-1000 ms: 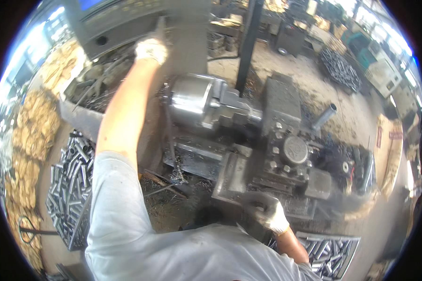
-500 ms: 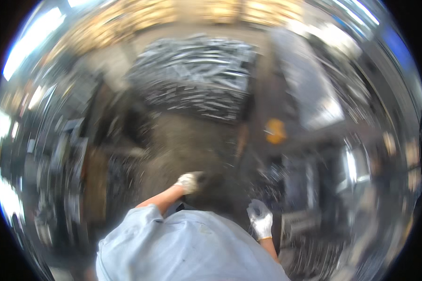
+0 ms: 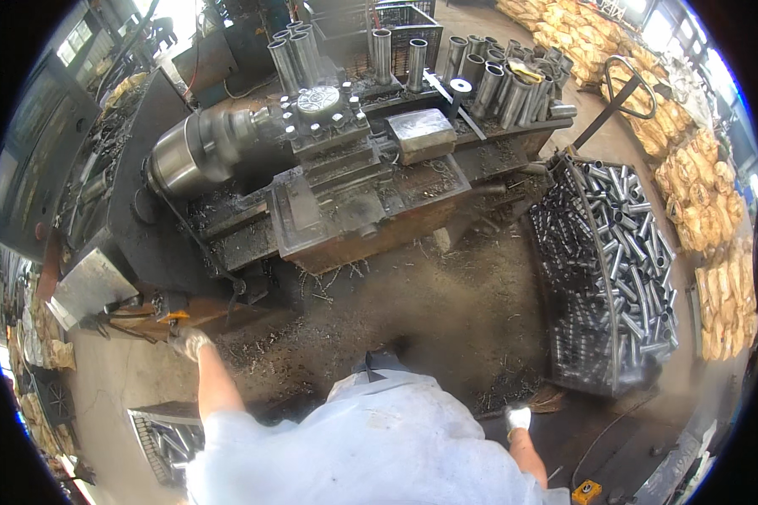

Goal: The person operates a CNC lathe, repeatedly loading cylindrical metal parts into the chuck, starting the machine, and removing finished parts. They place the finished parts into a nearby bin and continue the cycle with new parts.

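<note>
My left hand (image 3: 191, 342), in a pale work glove, reaches out to the left, right beside a small dark box with a yellow part (image 3: 173, 313) low on the machine's front. Its fingers are too small and partly hidden to show whether they grip. Low at my right side hangs my right hand (image 3: 519, 417), in a white glove, apart from other things; its fingers cannot be made out. Ahead stands a metal lathe with a round steel chuck (image 3: 181, 156) and a bolted tool post (image 3: 318, 103). Several steel tubes (image 3: 487, 84) stand upright on its right end.
A mesh crate (image 3: 611, 337) full of short metal tubes stands to the right, beside an upright handle (image 3: 606, 109). Stacked yellowish sacks (image 3: 695, 177) line the far right. Another crate (image 3: 147, 438) is at lower left. Metal shavings (image 3: 265, 345) litter the floor.
The view has turned left: the tube crate, ahead before, is now on the right, and the lathe is in front. My left arm now stretches out to the left. The blur has mostly gone.
</note>
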A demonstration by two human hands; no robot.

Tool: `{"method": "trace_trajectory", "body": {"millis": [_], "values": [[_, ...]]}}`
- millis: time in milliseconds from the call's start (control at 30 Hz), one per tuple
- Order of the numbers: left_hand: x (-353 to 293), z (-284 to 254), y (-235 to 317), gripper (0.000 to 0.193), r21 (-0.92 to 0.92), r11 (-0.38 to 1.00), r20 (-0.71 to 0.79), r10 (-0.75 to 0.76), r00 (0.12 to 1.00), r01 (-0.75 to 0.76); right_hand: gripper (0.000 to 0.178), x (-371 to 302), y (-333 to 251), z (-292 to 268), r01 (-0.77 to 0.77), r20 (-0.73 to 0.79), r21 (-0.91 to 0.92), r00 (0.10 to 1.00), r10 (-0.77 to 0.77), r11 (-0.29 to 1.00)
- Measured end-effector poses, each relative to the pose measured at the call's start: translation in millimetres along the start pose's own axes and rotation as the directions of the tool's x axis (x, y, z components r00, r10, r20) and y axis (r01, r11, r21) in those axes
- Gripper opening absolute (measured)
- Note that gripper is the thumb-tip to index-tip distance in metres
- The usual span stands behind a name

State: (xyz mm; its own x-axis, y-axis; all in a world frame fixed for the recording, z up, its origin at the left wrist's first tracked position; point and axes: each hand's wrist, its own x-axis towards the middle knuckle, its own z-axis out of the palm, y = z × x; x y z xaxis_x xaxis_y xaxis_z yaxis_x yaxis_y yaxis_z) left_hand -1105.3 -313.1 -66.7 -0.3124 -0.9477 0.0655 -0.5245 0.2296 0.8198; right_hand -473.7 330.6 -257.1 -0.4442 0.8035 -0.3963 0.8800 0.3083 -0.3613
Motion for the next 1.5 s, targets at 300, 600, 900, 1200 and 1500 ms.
{"method": "trace_trajectory", "body": {"millis": [300, 600, 900, 1200, 1500], "values": [[-57, 71, -44, 0.05, 0.289, 0.79, 0.282, 0.469, 0.837, -0.54, 0.049, 118, -70, -20, -0.056, 0.212, -0.126, 0.974, 0.082, 0.99], [-306, 125, -127, 0.042, 0.158, 0.473, 0.977, -0.203, 0.068, -0.867, 0.039, 201, -81, -131, -0.144, 0.014, 0.137, 0.989, 0.144, 0.98], [-841, 147, -16, 0.036, -0.274, 0.65, 0.781, -0.28, -0.558, -0.709, 0.051, 532, 117, -408, -0.015, -0.568, 0.525, 0.738, 0.364, 0.851], [-1136, 104, 87, 0.033, -0.664, 0.367, 0.624, -0.207, -0.754, -0.651, 0.063, 804, 250, -506, 0.05, 0.248, 0.862, 0.826, 0.505, -0.504], [-1306, 140, 167, 0.116, -0.904, -0.379, 0.094, 0.275, -0.957, -0.198, 0.044, 592, 14, -446, -0.04, 0.062, 0.969, 0.995, -0.084, 0.243]]}}
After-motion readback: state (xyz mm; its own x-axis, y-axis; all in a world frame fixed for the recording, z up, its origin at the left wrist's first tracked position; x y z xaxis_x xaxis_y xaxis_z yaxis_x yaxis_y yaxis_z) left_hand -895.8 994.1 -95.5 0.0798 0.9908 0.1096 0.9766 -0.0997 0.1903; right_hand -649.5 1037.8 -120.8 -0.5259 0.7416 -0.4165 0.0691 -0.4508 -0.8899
